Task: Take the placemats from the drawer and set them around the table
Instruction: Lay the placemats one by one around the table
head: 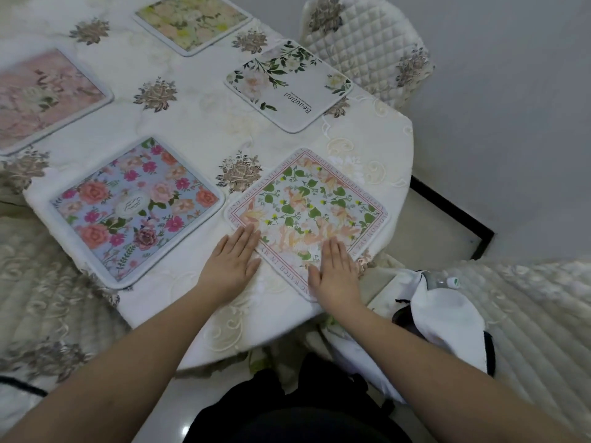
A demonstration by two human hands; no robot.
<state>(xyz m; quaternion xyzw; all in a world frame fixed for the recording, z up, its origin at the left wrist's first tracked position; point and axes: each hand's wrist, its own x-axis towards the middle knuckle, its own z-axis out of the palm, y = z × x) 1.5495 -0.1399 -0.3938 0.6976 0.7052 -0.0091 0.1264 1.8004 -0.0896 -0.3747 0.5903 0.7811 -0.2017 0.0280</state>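
— What did the bench look like?
— It wore a cream embroidered cloth with brown flower motifs. Beyond the hands and far to their left lay a big pink floral placemat, cut off by the frame edge. Just left of the left hand sat a blue placemat with pink and coral roses.

— And under the hands?
— A white placemat with green leaves, peach flowers and a lettered pink border, turned cornerwise near the bench edge. The left hand lay flat with straight fingers, its fingertips on that mat's left corner. The right hand rested flat on the mat's near corner, fingers straight too. Neither gripped anything.

— Anything further out?
— Ahead of the right hand, a white mat with green sprigs and black lettering; beyond it, a yellow-green floral mat.
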